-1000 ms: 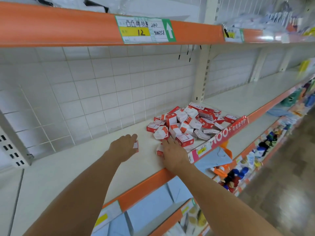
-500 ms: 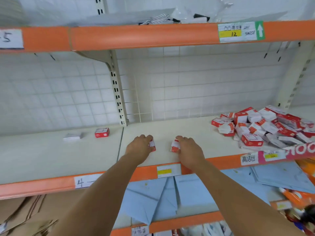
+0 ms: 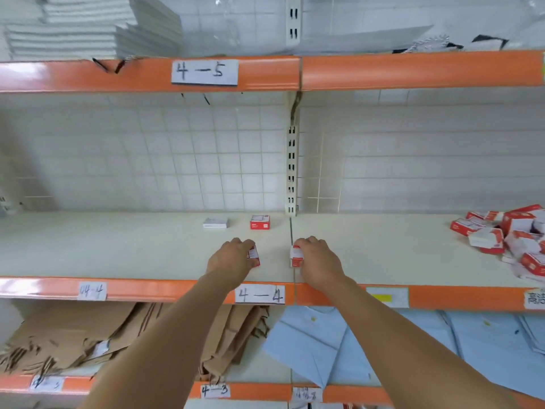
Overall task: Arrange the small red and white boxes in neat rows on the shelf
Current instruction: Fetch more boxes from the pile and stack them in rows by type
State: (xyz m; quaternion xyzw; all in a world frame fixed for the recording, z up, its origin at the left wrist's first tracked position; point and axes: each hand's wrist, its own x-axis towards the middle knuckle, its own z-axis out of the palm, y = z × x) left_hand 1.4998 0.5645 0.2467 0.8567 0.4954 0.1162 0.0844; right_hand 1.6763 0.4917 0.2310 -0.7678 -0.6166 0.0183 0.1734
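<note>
1. Bare shelf (image 3: pixel 118 249) stretching wide leftward; orange front lip just below.
2. Left hand (image 3: pixel 231 258) gripping one box (image 3: pixel 254 256), right hand (image 3: pixel 317 258) gripping another box (image 3: pixel 295 256).
3. Two lone boxes behind: red box (image 3: pixel 259 222), white box (image 3: pixel 216 223).
4. Jumbled pile (image 3: pixel 507 237) far right.

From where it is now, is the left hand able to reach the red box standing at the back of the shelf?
Probably yes. The red box stands just behind the left hand, with only bare shelf between; but that hand already holds a small box.

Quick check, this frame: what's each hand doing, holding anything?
Left hand: grips a small red and white box.
Right hand: grips another red and white box.
</note>
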